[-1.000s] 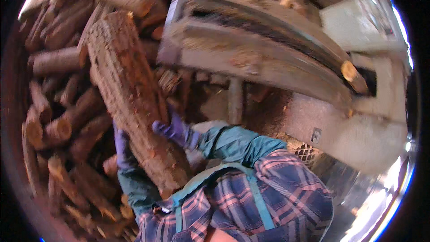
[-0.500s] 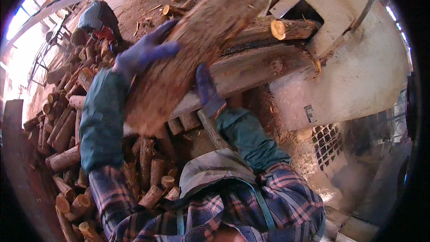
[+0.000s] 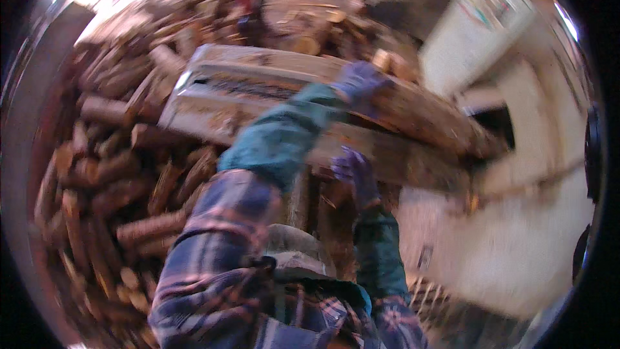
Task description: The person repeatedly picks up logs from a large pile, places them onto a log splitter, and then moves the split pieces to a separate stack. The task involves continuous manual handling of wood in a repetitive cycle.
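Note:
A thick, bark-covered log [image 3: 426, 113] lies lengthwise in a worn trough [image 3: 219, 113], its far right end at the dark opening [image 3: 494, 123] of a pale machine. My left hand [image 3: 360, 84], in a purple glove, is closed over the log's left end. Lower down, my right hand [image 3: 357, 174], also gloved in purple, is near the trough's near side with its fingers apart and nothing in them. Blur hides whether its fingertips touch the trough.
Cut logs [image 3: 123, 181] are heaped to the left and under the trough. More pieces [image 3: 342, 32] lie beyond it. The machine's pale housing [image 3: 504, 239] curves along the right, with a metal grate [image 3: 426, 297] near its base. A brown post [image 3: 48, 77] stands far left.
The log has come down from above the trough into it and swung toward the machine opening. My left hand has moved right with it. My right hand is now off the log; the view has turned.

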Demonstrator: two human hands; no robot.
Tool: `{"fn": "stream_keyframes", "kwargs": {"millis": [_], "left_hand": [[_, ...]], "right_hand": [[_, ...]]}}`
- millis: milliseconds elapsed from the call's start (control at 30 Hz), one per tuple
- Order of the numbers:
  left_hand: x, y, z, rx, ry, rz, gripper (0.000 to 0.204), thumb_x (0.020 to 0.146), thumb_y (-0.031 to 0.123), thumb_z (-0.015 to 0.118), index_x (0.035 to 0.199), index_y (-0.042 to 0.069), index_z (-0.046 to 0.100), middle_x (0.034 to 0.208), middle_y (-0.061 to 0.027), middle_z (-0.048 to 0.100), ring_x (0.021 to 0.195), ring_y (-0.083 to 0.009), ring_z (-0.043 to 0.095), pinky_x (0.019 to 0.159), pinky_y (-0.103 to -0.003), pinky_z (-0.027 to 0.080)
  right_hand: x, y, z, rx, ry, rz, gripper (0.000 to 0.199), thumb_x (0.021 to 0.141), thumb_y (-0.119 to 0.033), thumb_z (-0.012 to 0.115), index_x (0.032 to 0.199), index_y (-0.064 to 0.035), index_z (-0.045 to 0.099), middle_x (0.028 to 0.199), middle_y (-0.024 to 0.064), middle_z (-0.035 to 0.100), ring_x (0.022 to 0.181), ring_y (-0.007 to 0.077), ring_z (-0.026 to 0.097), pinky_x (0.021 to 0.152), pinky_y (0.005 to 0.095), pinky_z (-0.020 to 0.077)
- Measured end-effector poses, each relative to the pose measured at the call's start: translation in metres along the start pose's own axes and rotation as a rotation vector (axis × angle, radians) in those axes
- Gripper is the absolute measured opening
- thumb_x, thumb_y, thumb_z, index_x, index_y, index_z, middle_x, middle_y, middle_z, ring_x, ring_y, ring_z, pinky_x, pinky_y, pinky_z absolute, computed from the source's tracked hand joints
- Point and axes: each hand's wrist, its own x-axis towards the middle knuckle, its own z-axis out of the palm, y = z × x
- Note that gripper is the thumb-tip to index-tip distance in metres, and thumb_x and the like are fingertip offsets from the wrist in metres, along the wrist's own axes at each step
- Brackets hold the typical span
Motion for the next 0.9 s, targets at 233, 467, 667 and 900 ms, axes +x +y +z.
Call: {"fn": "stream_keyframes", "kwargs": {"millis": [233, 467, 667, 900], "left_hand": [[-0.046, -0.009, 0.05, -0.045, 0.434, 0.147, 0.088, 0.063, 0.057, 0.082, 0.138, 0.019, 0.055, 0.148, -0.0146, 0.047, 0.144, -0.0392, 0.036, 0.121, -0.054, 0.025], [-0.161, 0.026, 0.028, -0.291, 0.248, -0.117, 0.056, 0.081, 0.035, 0.075, 0.13, 0.013, 0.059, 0.143, -0.0114, 0.053, 0.132, -0.0347, 0.05, 0.11, -0.05, 0.04], [-0.456, 0.094, 0.127, -0.908, 0.229, -0.728, 0.037, 0.095, 0.021, 0.068, 0.125, 0.001, 0.064, 0.117, -0.0193, 0.07, 0.108, -0.0302, 0.067, 0.092, -0.039, 0.053], [-0.873, 0.259, 0.237, -0.449, -0.291, -1.213, 0.025, 0.091, 0.029, 0.056, 0.084, 0.007, 0.065, 0.089, -0.0192, 0.068, 0.084, -0.0402, 0.064, 0.072, -0.047, 0.052]], "right_hand": [[-0.005, 0.021, 0.043, -0.196, -0.068, 0.256, 0.062, 0.098, -0.053, 0.057, 0.141, -0.0082, 0.053, 0.124, 0.0133, 0.067, 0.101, 0.0221, 0.067, 0.09, 0.036, 0.0531], [-0.047, 0.066, 0.07, -0.185, -0.126, 0.415, 0.053, 0.101, -0.043, 0.053, 0.14, -0.0065, 0.052, 0.121, 0.0145, 0.068, 0.103, 0.0247, 0.069, 0.091, 0.0372, 0.054], [-0.084, 0.178, 0.108, -0.074, -0.29, 0.783, 0.043, 0.1, -0.042, 0.057, 0.127, -0.009, 0.061, 0.111, 0.0088, 0.071, 0.096, 0.0221, 0.069, 0.082, 0.036, 0.0553], [-0.09, 0.202, 0.161, -0.149, -0.37, 0.591, 0.04, 0.096, -0.031, 0.071, 0.128, -0.0099, 0.062, 0.105, 0.0064, 0.072, 0.089, 0.0171, 0.068, 0.078, 0.0324, 0.0557]]}}
